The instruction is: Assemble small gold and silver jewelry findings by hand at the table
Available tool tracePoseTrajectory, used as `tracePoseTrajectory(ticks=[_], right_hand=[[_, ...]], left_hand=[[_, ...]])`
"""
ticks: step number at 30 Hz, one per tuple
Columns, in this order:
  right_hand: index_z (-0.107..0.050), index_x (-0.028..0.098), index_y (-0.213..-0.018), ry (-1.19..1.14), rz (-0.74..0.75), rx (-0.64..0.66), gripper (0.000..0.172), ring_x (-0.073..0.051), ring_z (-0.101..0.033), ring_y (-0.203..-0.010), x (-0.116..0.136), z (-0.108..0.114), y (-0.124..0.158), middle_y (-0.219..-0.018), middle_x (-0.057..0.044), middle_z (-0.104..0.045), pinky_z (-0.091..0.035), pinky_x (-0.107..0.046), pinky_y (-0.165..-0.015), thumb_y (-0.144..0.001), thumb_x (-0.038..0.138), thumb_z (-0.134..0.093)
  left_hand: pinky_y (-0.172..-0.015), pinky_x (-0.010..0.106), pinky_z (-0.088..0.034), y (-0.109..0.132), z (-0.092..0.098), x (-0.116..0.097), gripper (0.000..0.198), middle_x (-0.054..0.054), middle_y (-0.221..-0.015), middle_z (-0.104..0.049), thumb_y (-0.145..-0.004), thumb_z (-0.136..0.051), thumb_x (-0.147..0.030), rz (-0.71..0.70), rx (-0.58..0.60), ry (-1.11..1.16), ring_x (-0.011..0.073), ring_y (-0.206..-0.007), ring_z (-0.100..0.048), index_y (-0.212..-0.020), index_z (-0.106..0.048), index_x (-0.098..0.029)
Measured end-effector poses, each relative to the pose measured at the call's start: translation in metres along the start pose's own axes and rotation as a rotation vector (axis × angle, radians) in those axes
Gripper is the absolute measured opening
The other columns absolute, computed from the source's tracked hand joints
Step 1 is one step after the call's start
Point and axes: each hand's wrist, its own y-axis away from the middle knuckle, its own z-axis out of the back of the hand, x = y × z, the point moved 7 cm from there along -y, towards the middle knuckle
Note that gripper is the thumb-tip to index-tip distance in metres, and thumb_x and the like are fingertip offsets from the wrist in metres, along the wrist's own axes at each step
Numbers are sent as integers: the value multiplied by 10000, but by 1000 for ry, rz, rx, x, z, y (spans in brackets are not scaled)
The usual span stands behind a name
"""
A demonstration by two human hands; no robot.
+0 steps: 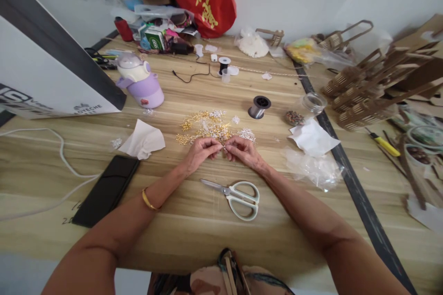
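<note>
My left hand (205, 151) and my right hand (243, 151) meet near the middle of the table, fingertips pinched close together. Between them is a tiny piece, too small to name. Just beyond my fingers spreads a pile of gold and silver beaded sprigs (204, 125). A bundle of thin silver sticks (247, 135) lies beside my right hand. On the near side, scissors with pale handles (242, 197) rest on the wood, blades pointing left. A spool of thin grey wire or line (259, 107) stands beyond my right hand.
A black phone (107, 189) and crumpled white paper (143, 140) lie left, near a purple bottle (147, 85). At right are a clear jar with beads (306, 107), white paper (314, 137), a clear plastic bag (316, 170) and woven brown baskets (363, 92). A red bag (211, 0) leans behind.
</note>
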Motion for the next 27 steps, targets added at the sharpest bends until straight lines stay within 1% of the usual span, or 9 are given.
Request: tracePoseTrajectory(ticks=[6,12,21,27], right_hand=[[-597,161,-853,13,19,-6,305,-93,-569,-497,-1,1,0,-584,19,-605,-480,-206,-474,-840,466,-611],[-596,156,-826,10,20,1,296,-88,-559,-481,0,1,-1,-580,15,-614,-473,-203,-471,-852,451,-603],[-607,147,-834,-18,-24,0,355,-91,-573,-500,-7,2,-2,-604,2,-625,-479,-202,-476,-833,502,-605],[-584,150,-825,16,-1,-18,347,-84,-553,-490,-4,3,-2,-591,14,-603,-468,-195,-474,-846,496,-592]], left_hand=[[-531,214,-434,-1,0,2,253,-13,-604,-578,-726,-700,-374,5,28,37,83,-530,-509,-682,-622,-137],[-532,211,-432,-1,0,2,242,-15,-604,-579,-734,-703,-360,7,26,44,81,-529,-513,-692,-626,-134],[-523,205,-435,-2,3,7,260,-5,-621,-594,-737,-704,-368,33,17,91,79,-525,-528,-692,-630,-124],[-510,197,-447,-2,2,8,281,-7,-611,-595,-750,-691,-385,53,9,85,74,-505,-533,-727,-622,-114]])
